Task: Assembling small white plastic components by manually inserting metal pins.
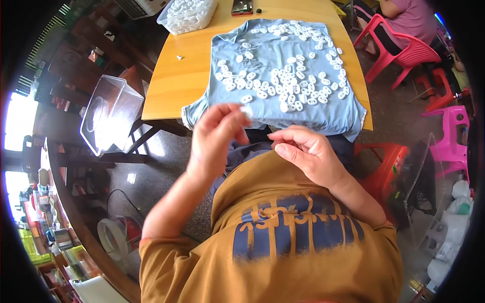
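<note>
The left hand (208, 141) is up by the near left part of a light blue cloth (275, 53). Its thumb and first finger pinch one small white piece (246, 112) — it looks blurry, so its holes are hard to see. The right hand (319, 159) is just to the right, near the person's tummy. Its fingers (299, 135) are bent, with a gap between them and the thumb, so that hand is loosely open.

The cloth lies spread out on a yellow wooden counter (169, 83). Lots of white ovals (296, 89) lie on it, and many have two little holes. There is a big bunch in the middle, a line going left, and more along the far and right sides.

At the far left of the counter sits a clear tub (177, 26) full of white pieces. A phone (242, 6) lies at the far side — a tiny dark round thing (258, 10) is just right of it. To the left of the counter is a clear plastic bin (111, 113). Far to the right, a person in a pink top (414, 20) sits on a pinkish-red chair (399, 50).
</note>
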`<control>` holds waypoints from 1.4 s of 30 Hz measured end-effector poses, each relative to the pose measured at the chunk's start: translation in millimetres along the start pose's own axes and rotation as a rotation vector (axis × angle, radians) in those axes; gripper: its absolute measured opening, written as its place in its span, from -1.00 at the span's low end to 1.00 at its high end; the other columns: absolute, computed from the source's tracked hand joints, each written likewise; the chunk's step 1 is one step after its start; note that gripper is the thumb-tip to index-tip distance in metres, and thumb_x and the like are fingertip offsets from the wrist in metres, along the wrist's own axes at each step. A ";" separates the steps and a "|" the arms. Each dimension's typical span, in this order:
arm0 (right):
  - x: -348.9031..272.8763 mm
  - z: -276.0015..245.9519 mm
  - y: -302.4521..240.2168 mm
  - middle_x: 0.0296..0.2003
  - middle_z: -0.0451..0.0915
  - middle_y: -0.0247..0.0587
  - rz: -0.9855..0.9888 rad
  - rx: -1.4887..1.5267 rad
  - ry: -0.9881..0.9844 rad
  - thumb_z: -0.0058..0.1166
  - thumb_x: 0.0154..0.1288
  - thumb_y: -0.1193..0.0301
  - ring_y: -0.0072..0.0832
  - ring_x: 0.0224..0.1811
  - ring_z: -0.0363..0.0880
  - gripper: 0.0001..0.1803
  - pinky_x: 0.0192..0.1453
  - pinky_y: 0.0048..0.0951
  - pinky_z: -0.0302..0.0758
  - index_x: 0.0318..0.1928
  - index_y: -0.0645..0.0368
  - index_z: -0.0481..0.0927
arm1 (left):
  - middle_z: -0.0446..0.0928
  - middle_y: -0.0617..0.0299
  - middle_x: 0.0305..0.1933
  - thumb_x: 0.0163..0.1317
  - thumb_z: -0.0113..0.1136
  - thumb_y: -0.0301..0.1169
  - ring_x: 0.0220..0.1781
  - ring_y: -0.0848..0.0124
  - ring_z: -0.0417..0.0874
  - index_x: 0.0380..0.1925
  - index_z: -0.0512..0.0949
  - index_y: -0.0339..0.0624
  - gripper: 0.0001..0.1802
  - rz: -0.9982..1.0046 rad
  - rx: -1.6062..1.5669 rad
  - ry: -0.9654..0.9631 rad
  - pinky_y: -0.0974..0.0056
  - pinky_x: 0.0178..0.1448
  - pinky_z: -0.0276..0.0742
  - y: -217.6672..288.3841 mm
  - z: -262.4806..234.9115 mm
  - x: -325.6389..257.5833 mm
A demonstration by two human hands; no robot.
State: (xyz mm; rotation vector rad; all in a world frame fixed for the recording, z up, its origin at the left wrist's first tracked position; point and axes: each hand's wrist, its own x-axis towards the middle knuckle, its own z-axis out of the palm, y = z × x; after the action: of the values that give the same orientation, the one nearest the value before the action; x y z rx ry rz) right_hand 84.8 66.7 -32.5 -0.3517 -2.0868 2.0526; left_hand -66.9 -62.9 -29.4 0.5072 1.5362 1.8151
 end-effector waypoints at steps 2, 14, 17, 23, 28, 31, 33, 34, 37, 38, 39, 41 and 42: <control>4.6 -3.8 10.6 -0.32 0.50 -0.35 0.077 0.000 -0.088 0.03 0.22 0.44 -0.68 -0.27 0.44 -0.77 -0.16 -0.64 0.37 -0.16 0.31 0.52 | 0.51 0.20 -0.40 0.13 0.08 -0.38 -0.53 0.54 0.44 -0.21 0.44 -0.37 -0.71 0.081 0.067 0.018 0.48 -0.40 0.38 14.4 -11.8 33.6; 9.6 -27.3 58.4 -0.05 0.46 -0.18 0.230 -0.272 -0.120 0.07 0.17 0.37 -0.50 0.01 0.39 -0.64 0.11 -0.53 0.29 -0.05 0.30 0.47 | 0.52 0.08 -0.46 0.11 0.06 -0.58 -0.39 0.30 0.61 -0.41 0.46 -0.40 -0.93 0.284 -0.025 0.222 0.33 -0.30 0.58 123.0 -76.3 297.3; 9.0 -25.9 59.4 -0.01 0.45 -0.13 0.419 -0.030 -0.067 0.06 0.19 0.38 -0.52 0.02 0.38 -0.51 0.14 -0.52 0.26 0.09 0.37 0.33 | 0.47 0.03 -0.31 0.08 0.04 -0.64 -0.38 0.24 0.62 -0.39 0.43 -0.43 -0.92 0.187 -0.061 0.301 0.33 -0.20 0.62 114.9 -89.1 310.9; 11.2 -33.3 63.0 -0.11 0.50 -0.15 0.526 0.681 0.162 0.00 0.21 0.36 -0.43 -0.05 0.45 -0.61 0.03 -0.47 0.35 0.01 0.31 0.37 | 0.50 0.02 -0.21 0.16 0.01 -0.51 -0.23 0.29 0.59 -0.11 0.40 -0.44 -0.70 0.305 0.001 0.176 0.39 -0.18 0.53 80.8 -111.7 234.7; 6.3 -44.3 74.8 -0.08 0.46 -0.06 0.441 1.037 0.277 0.01 0.21 0.26 -0.31 0.00 0.41 -0.63 0.09 -0.30 0.35 -0.10 0.29 0.40 | 0.52 0.12 -0.28 0.20 0.03 -0.42 -0.47 0.49 0.48 -0.16 0.45 -0.39 -0.73 0.222 0.053 0.124 0.48 -0.38 0.40 38.1 -113.8 100.2; 14.6 -42.5 74.4 -0.10 0.44 -0.07 0.404 1.127 0.371 0.08 0.15 0.13 -0.31 -0.04 0.40 -0.49 0.08 -0.29 0.34 -0.09 0.32 0.38 | 0.52 0.19 -0.36 0.23 0.03 -0.32 -0.56 0.55 0.45 -0.21 0.47 -0.35 -0.72 0.056 0.048 0.177 0.50 -0.45 0.37 -2.3 -117.1 36.1; 19.7 -43.6 73.9 -0.14 0.46 -0.12 0.381 1.156 0.484 0.14 0.10 0.07 -0.32 -0.09 0.40 -0.41 0.08 -0.29 0.34 -0.05 0.29 0.34 | 0.54 0.20 -0.36 0.23 0.03 -0.29 -0.54 0.55 0.47 -0.22 0.48 -0.33 -0.71 -0.081 0.023 0.132 0.49 -0.45 0.40 -27.8 -122.9 16.8; 22.0 -46.1 74.3 -0.14 0.46 -0.12 0.377 1.150 0.482 0.14 0.10 0.07 -0.32 -0.09 0.40 -0.41 0.08 -0.29 0.34 -0.05 0.29 0.34 | 0.54 0.19 -0.35 0.25 0.01 -0.28 -0.52 0.54 0.50 -0.22 0.47 -0.31 -0.71 -0.128 -0.045 0.117 0.48 -0.43 0.41 -40.7 -125.7 12.4; 23.3 -48.0 78.1 -0.15 0.47 -0.18 0.301 1.197 0.478 0.15 0.11 0.11 -0.34 -0.09 0.41 -0.46 0.07 -0.28 0.35 -0.03 0.20 0.34 | 0.55 0.18 -0.32 0.28 -0.03 -0.22 -0.42 0.47 0.57 -0.21 0.43 -0.22 -0.72 -0.148 -0.243 0.168 0.39 -0.32 0.50 -59.0 -118.3 17.2; 24.8 -47.0 78.0 -0.14 0.48 -0.21 0.261 1.166 0.483 0.14 0.13 0.14 -0.36 -0.09 0.42 -0.50 0.05 -0.28 0.37 -0.03 0.16 0.36 | 0.55 0.19 -0.32 0.27 -0.03 -0.19 -0.41 0.44 0.58 -0.22 0.43 -0.20 -0.71 -0.175 -0.330 0.158 0.37 -0.30 0.51 -62.5 -117.6 24.1; 25.1 -46.3 78.5 -0.14 0.49 -0.24 0.221 1.135 0.489 0.13 0.15 0.16 -0.37 -0.09 0.44 -0.55 0.04 -0.28 0.38 -0.04 0.12 0.38 | 0.55 0.20 -0.31 0.27 -0.04 -0.15 -0.39 0.42 0.59 -0.23 0.43 -0.17 -0.69 -0.201 -0.416 0.147 0.35 -0.28 0.52 -64.4 -115.2 31.1; 22.9 -46.5 79.8 -0.11 0.49 -0.26 0.202 1.136 0.489 0.10 0.18 0.22 -0.40 -0.08 0.46 -0.62 0.03 -0.29 0.40 -0.05 0.10 0.39 | 0.55 0.22 -0.32 0.25 -0.02 -0.12 -0.34 0.40 0.59 -0.24 0.43 -0.13 -0.69 -0.216 -0.472 0.119 0.31 -0.25 0.52 -67.0 -110.7 42.2; 22.9 -46.2 79.0 -0.11 0.49 -0.27 0.198 1.107 0.495 0.09 0.19 0.22 -0.41 -0.08 0.46 -0.62 0.02 -0.30 0.40 -0.04 0.10 0.38 | 0.55 0.24 -0.32 0.24 -0.01 -0.11 -0.33 0.41 0.59 -0.24 0.43 -0.11 -0.69 -0.170 -0.477 0.129 0.30 -0.24 0.52 -68.6 -110.0 49.7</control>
State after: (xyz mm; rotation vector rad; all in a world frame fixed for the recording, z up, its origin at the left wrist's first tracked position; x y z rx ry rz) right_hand 79.4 118.6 -111.1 -0.7483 -0.4985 2.5003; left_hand -158.7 -99.6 -126.8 0.0321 1.1267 2.0188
